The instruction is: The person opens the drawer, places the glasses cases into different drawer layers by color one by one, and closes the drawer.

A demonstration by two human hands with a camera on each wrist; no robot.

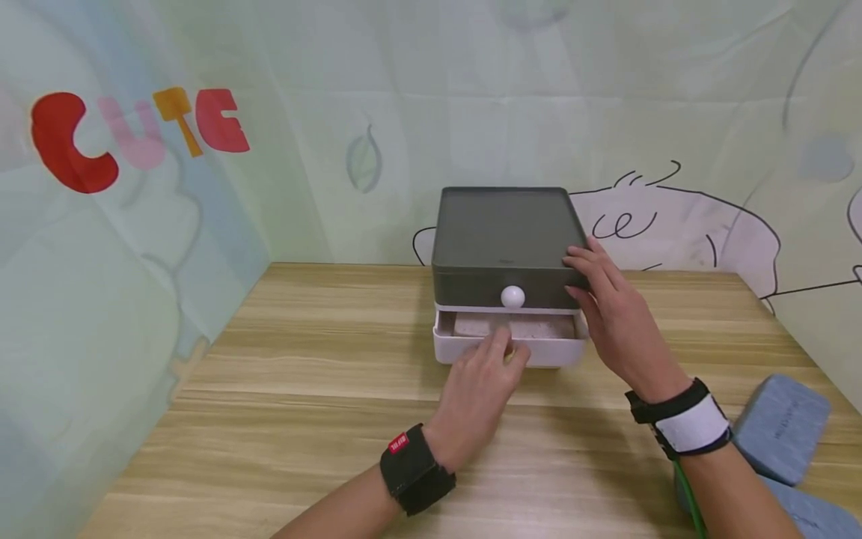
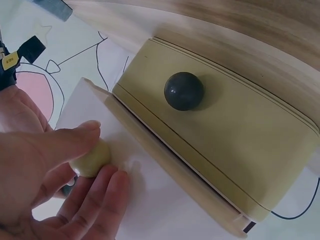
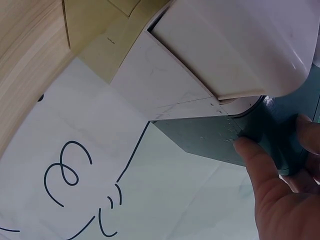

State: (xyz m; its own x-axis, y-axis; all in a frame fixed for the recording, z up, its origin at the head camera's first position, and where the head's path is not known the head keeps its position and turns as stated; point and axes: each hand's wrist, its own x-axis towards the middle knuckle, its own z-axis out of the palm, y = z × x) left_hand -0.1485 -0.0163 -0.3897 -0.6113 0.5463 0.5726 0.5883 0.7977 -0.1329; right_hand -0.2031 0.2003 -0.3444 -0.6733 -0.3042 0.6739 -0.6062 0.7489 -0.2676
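A small stacked drawer unit stands on the table, with a dark grey top tier bearing a white knob. Below that, a white drawer is pulled partly out; a pale, speckled flat surface shows inside. My left hand pinches this drawer's yellowish round knob between thumb and fingers. Under it, a beige bottom tier with a dark knob shows in the left wrist view. My right hand rests against the grey tier's front right corner, fingers over its upper edge.
Two blue-grey rounded blocks lie at the table's right edge, one partly hidden by the right forearm. A green cord hangs from the right wristband. Printed fabric walls stand behind and beside the wooden table.
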